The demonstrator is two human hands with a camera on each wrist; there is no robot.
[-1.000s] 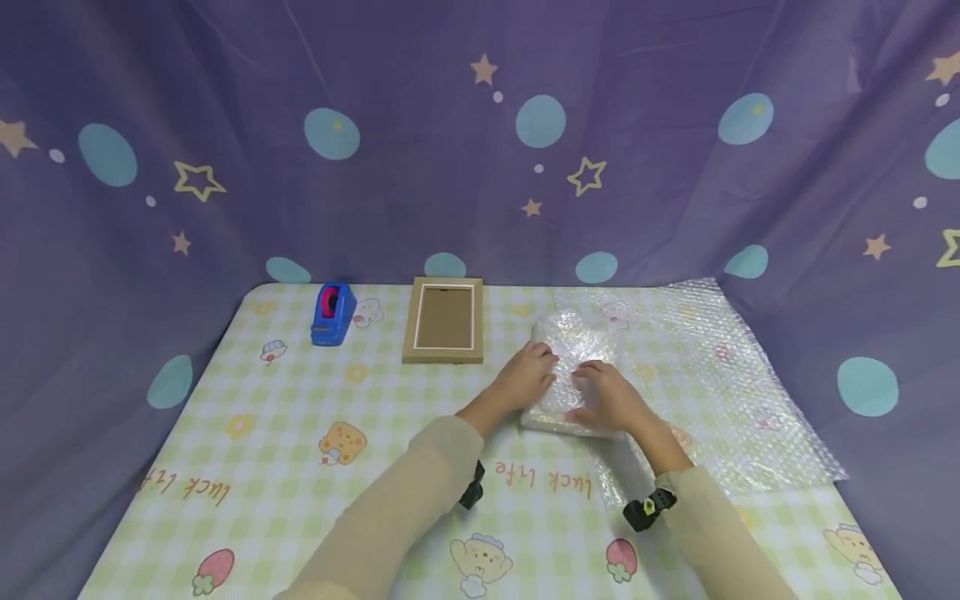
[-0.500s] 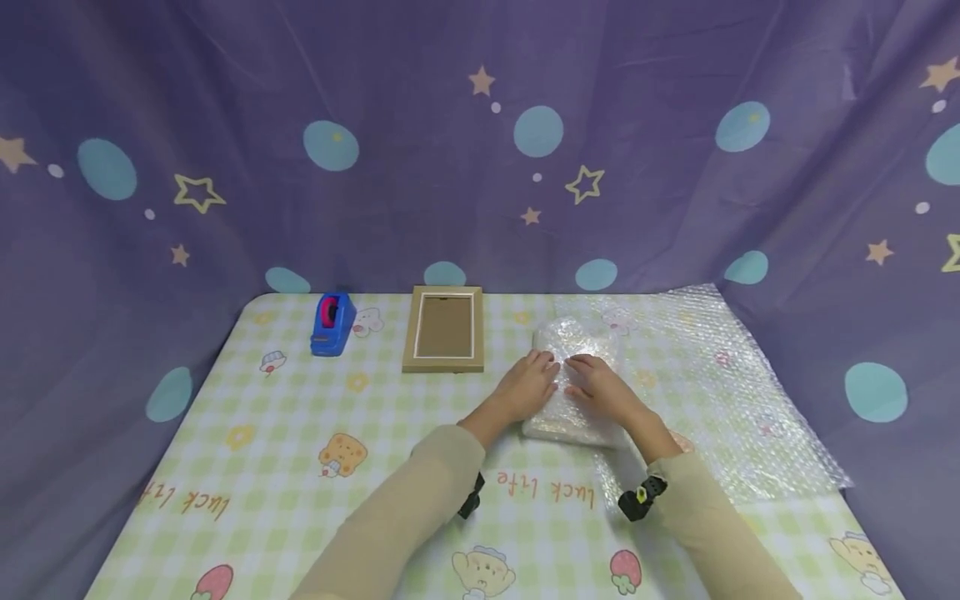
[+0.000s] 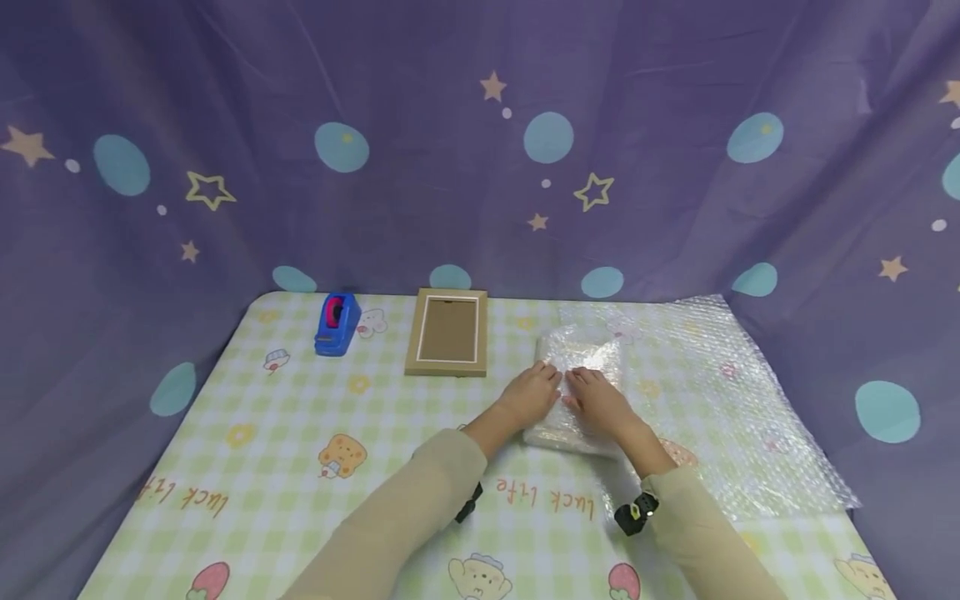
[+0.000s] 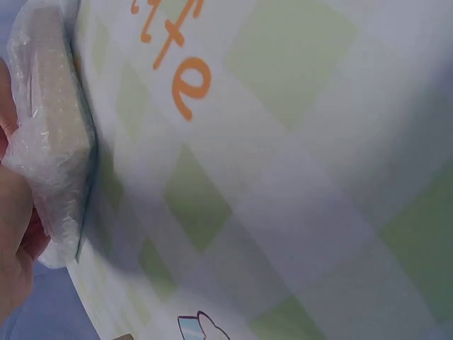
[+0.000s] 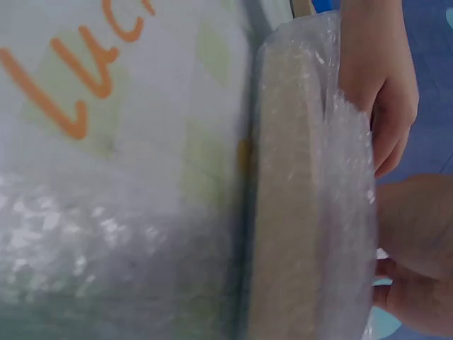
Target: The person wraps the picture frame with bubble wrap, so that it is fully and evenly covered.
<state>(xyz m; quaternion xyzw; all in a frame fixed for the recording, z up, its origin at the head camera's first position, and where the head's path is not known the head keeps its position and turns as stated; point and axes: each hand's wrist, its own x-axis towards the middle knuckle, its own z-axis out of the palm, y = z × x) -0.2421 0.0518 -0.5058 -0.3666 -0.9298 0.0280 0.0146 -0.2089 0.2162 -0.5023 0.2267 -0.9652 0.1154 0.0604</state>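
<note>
A flat, thick tan object (image 5: 287,191), wrapped in clear bubble wrap (image 3: 551,429), lies on the table right of centre. Its exact kind is hard to tell through the layers. My left hand (image 3: 531,393) is on top of it from the left, fingers bent, gripping the wrap. Close beside it, my right hand (image 3: 603,404) holds the wrap from the right with curled fingers. The fingertips of both hands nearly meet over the middle of the package. In the left wrist view, wrap (image 4: 42,152) bulges up beside the fingers. Some fingertips are hidden.
A loose bubble wrap sheet (image 3: 738,417) spreads right of the package to the table edge. A picture frame (image 3: 446,367) lies at the back, left of the package. Farther left stands a blue tape dispenser (image 3: 339,329) with a pink core. A checked cloth (image 3: 285,442) covers the table.
My right hand has moved left, closer to my left hand, over the package. The wrap at the package's far end lies flatter. The head view has shifted slightly.
</note>
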